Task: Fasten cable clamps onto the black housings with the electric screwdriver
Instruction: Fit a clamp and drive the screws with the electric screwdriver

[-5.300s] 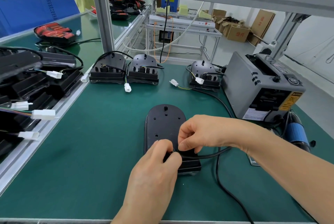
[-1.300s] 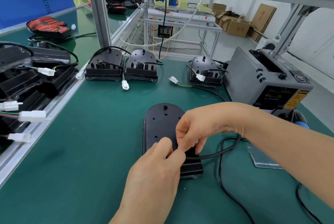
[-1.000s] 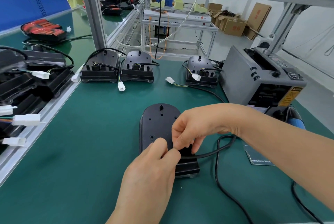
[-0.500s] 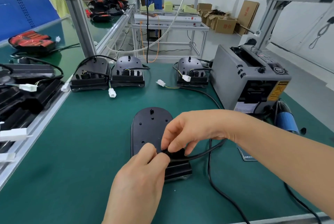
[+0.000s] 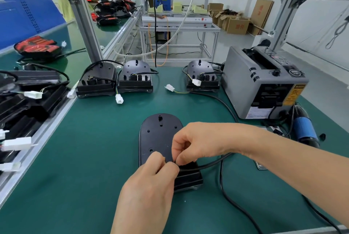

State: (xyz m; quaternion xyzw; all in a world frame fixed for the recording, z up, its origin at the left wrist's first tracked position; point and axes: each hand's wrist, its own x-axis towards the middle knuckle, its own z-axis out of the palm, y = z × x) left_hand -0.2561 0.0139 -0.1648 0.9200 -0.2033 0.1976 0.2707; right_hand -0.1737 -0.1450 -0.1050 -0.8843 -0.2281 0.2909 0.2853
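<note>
On the housing (image 5: 159,139) — both hands (fingertips meeting) pinch cable (image 5: 211,163).

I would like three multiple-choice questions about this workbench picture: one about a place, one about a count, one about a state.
1. Where does the grey machine stand?
A. at the right of the bench
B. at the left edge
C. on the upper shelf

2. How many black housings stand in the row at the back of the green mat?
A. one
B. three
C. five

3. What are the hands doing?
A. resting flat on the mat
B. gripping the electric screwdriver
C. pinching together at the black cable on the near housing

Answers: 1 A, it stands right of the back row. 2 B, three stand there. 3 C, the left hand and right hand meet fingertip to fingertip over the cable.
</note>
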